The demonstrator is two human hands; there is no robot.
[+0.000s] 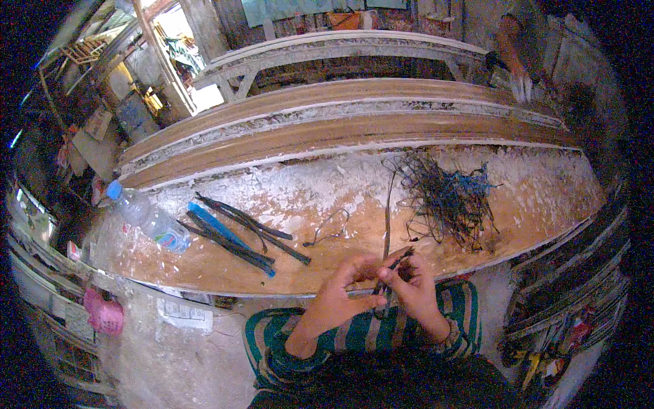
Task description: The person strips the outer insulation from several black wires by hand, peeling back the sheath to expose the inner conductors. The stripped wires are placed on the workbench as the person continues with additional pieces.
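Note:
My left hand (338,292) and my right hand (417,292) meet over my lap at the table's near edge. Both pinch a dark strip bundle (403,257), its frayed end poking out above the right fingers. A long thin dark strip (388,218) runs from the hands up across the wooden tabletop (340,255). A loose tangle of black and blue strands (449,198) lies just beyond my right hand. Left of my hands rest several folded black bundles (262,230) and a blue bundle (221,230). A short curled strand (334,228) lies between them and the tangle.
At the left lies a clear plastic bottle (150,221) with a blue cap. Long wooden benches (340,129) stretch behind the white-flecked tabletop. Another person's hand (519,71) shows at the far right. A pink basket (103,312) sits low at the left.

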